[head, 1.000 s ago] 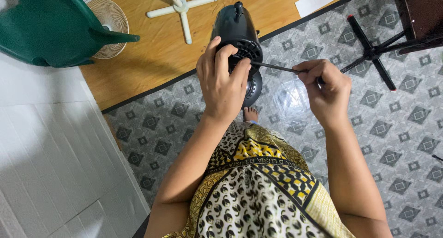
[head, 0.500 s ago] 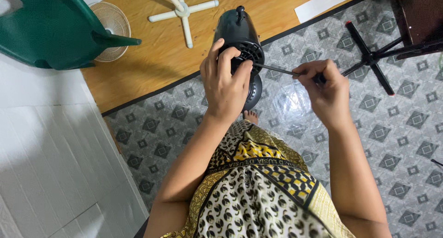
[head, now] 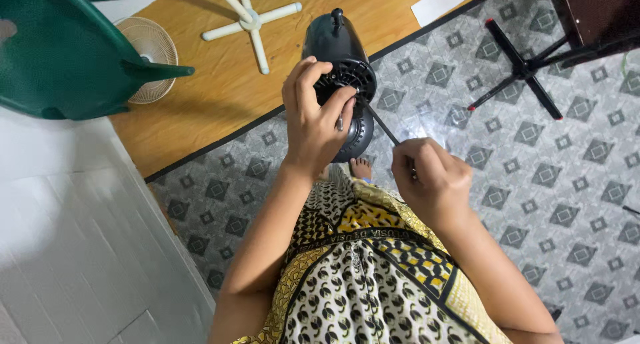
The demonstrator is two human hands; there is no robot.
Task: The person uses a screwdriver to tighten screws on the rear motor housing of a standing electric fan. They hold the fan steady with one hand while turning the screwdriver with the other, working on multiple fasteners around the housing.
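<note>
both hands work at the black fan motor housing (head: 341,71), held above the patterned skirt (head: 360,277). left hand (head: 313,121) grasps the housing's vented end, fingers curled over it. right hand (head: 430,177), just right of the housing, is clenched round a thin screwdriver (head: 383,125) whose tip meets the housing. beyond the housing lie a white cross base (head: 250,21) and, further left, a round fan grille (head: 150,51) and green chair (head: 60,51).

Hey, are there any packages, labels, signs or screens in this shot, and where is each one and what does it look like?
No packages, signs or screens show.
White sheet: a flat, blank-looking rectangular paper or card, lying on the wooden board at the top edge, right of the black fan motor housing.
Printed band: a narrow dark strip with pale lettering across the patterned garment at the bottom, below both hands.
</note>
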